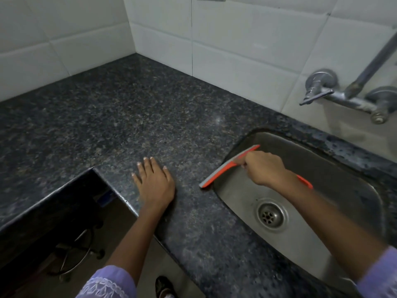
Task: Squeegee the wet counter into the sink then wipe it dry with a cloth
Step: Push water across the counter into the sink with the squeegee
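Observation:
A dark speckled granite counter [133,117] runs into a tiled corner. Set into it at the right is a steel sink [335,181] with a round drain [271,215]. My right hand [265,167] grips an orange squeegee [223,169] by its handle; its grey blade lies along the sink's left rim, part over the basin. My left hand [153,182] rests flat on the counter, fingers spread, holding nothing. No cloth is in view.
A wall-mounted metal tap [343,95] sticks out above the sink's far side. White tiled walls [236,44] close the counter at the back and left. The counter has an inner corner edge [94,168] at the lower left, with the floor below.

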